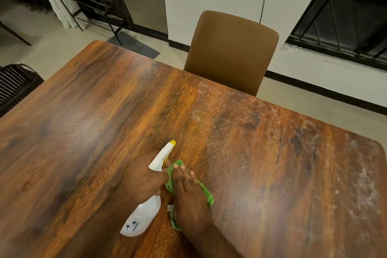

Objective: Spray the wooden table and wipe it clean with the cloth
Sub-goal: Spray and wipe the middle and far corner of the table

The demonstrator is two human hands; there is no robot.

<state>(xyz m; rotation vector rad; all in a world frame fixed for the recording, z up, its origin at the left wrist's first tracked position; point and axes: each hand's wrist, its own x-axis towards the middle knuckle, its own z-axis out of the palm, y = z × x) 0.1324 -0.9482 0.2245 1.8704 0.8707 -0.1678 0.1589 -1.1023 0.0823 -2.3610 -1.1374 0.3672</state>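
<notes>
Left hand (144, 180): grips white spray bottle (142, 216), nozzle forward.
Right hand (190, 197): flat, fingers straight, pressing green cloth (206, 191) onto table (272, 163).

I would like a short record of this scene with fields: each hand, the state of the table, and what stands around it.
left hand: holds the spray bottle, nozzle pointing away over the table
right hand: straight fingers press the green cloth onto the table
table: wooden, with whitish smears on its right part
around: brown chair at the far side, black chair at the left
</notes>
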